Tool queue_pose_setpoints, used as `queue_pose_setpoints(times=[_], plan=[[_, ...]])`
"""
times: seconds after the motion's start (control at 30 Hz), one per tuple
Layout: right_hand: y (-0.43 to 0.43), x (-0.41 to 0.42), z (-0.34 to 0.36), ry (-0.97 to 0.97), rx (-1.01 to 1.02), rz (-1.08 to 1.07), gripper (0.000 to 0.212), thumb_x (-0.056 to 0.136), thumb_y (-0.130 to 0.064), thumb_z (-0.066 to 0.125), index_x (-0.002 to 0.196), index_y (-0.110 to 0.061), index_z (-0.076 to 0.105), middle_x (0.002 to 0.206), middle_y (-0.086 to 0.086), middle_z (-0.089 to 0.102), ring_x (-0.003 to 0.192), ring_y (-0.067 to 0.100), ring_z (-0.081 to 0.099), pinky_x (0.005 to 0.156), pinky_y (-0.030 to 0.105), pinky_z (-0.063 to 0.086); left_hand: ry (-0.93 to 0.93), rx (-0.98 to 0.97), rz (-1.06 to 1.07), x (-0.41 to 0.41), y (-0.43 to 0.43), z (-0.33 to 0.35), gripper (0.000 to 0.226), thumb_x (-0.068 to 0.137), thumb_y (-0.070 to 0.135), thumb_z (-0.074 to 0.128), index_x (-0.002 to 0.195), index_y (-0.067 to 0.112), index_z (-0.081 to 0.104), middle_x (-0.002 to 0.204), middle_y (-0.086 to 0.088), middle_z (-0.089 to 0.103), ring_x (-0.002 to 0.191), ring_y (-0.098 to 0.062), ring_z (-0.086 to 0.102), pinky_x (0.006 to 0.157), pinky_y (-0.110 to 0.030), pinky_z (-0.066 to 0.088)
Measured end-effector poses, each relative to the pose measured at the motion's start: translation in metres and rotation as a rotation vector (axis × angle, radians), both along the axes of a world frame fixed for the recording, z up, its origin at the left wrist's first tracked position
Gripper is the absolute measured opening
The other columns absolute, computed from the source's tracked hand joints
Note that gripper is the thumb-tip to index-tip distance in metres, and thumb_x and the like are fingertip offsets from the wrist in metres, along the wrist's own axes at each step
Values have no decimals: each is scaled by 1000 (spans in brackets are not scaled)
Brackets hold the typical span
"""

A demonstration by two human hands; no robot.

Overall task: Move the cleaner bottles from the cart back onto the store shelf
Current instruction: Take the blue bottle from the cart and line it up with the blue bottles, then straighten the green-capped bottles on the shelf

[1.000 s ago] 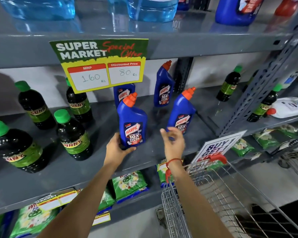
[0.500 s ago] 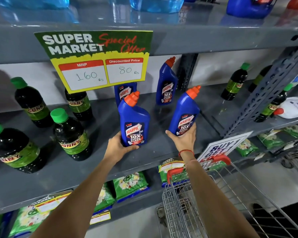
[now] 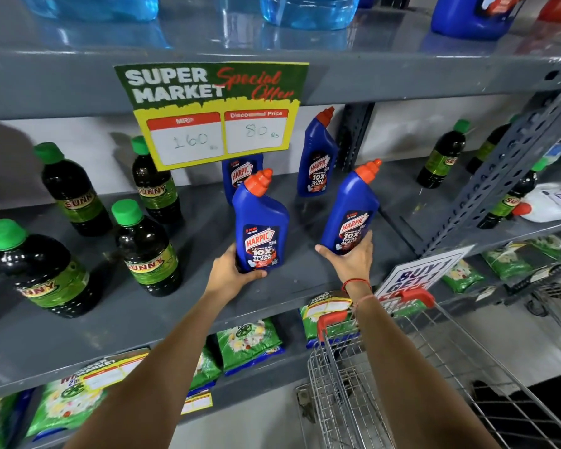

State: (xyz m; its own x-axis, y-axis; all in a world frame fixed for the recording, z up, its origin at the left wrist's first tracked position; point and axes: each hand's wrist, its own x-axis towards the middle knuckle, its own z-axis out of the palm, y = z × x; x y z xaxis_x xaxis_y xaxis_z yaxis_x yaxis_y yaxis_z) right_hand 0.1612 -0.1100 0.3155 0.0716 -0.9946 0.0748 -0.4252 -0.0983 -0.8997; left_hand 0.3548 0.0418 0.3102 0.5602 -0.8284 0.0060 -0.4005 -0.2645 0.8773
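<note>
- Grey store shelf (image 3: pixel 305 286), price sign (image 3: pixel 212 113) at 12 o'clock.
- Left hand (image 3: pixel 229 275) grips one blue cleaner bottle (image 3: pixel 261 228) — standing on the shelf.
- Right hand (image 3: pixel 348 262) clasps another bottle (image 3: pixel 350 215), tilted toward 1 o'clock.
- Placing step — next likely needs straightening, then letting go.
- Cart (image 3: pixel 402 367) at 5 o'clock.

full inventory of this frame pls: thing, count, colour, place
Harpic bottles: four, blue with orange caps, middle shelf; front two held.
Sunny bottles: at least seven, dark with green caps, four left, others right.
Offer sign: one, green and yellow, upper shelf edge.
Green packets: several, lower shelf.
White bottle: one, lying far right.
Cart: one, wire, red handle, bottom right.
Left hand: grip on front-left Harpic.
Right hand: grip on front-right Harpic.
</note>
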Motion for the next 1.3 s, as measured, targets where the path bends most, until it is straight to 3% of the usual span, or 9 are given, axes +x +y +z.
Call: queue_pose_setpoints(times=[0.17, 0.3, 0.43, 0.53, 0.63, 0.77, 0.93, 1.13, 1.3], plan=[[43, -9, 0, -141, 14, -134, 102, 63, -38, 80, 141, -6, 24, 141, 21, 37, 129, 34, 40, 108, 45, 35, 85, -133, 99, -14, 41, 9, 73, 66, 11, 82, 129, 9, 46, 125, -4, 59, 113, -15, 54, 95, -31, 46], [105, 13, -8, -226, -128, -91, 67, 72, -24, 75, 127, -3, 45, 123, 20, 48, 108, 34, 54, 95, 40, 45, 54, -201, 240, -9, 110, 0, 45, 76, 14, 74, 117, 18, 56, 111, 3, 65, 101, -11, 61, 86, -26, 50], [168, 70, -11, -205, -198, 166, 51, 74, -26, 73, 118, -11, 53, 116, 14, 54, 99, 25, 56, 84, 33, 48, 26, -316, 475, 20, 169, 2, 23, 79, 11, 71, 96, 23, 61, 96, 1, 67, 89, -12, 64, 75, -23, 52], [197, 119, -7, -166, -156, 365, 61, 70, -26, 76, 123, -11, 49, 121, 13, 52, 107, 23, 54, 92, 37, 48, -45, -406, 685, 46, 197, 6, 26, 77, 14, 73, 97, 20, 57, 92, 6, 58, 85, -11, 59, 66, -7, 45], [213, 162, -3, -100, -62, 515, 88, 61, -29, 82, 133, -7, 37, 129, 16, 46, 119, 26, 49, 103, 40, 42, -134, -403, 821, 74, 216, 7, 54, 71, 17, 79, 114, 12, 48, 109, 2, 44, 93, -1, 46, 82, -1, 37], [218, 194, -3, -30, 9, 553, 106, 53, -34, 86, 137, -6, 29, 136, 19, 44, 129, 29, 41, 105, 35, 35, -52, -194, 669, 109, 220, 3, 99, 62, 23, 85, 140, 8, 27, 141, -15, 37, 128, -24, 39, 108, -36, 34], [216, 204, -9, -14, -46, 475, 87, 56, -27, 85, 128, -5, 41, 124, 18, 55, 118, 31, 51, 89, 22, 33, -43, -146, 615, 122, 216, -3, 73, 66, 21, 81, 128, 17, 44, 125, -10, 62, 114, -27, 58, 95, -39, 47], [214, 205, -13, 43, -95, 451, 74, 58, -24, 83, 120, -3, 48, 116, 18, 59, 112, 31, 55, 90, 28, 41, -77, -171, 667, 118, 217, -4, 69, 64, 22, 82, 125, 16, 50, 117, -10, 67, 106, -27, 61, 85, -27, 43], [220, 199, -8, 34, -92, 436, 87, 56, -28, 85, 127, -5, 42, 125, 18, 53, 118, 30, 50, 97, 35, 41, -39, -184, 604, 117, 222, 3, 70, 64, 16, 82, 125, 12, 48, 123, -10, 62, 112, -26, 58, 88, -26, 42]])
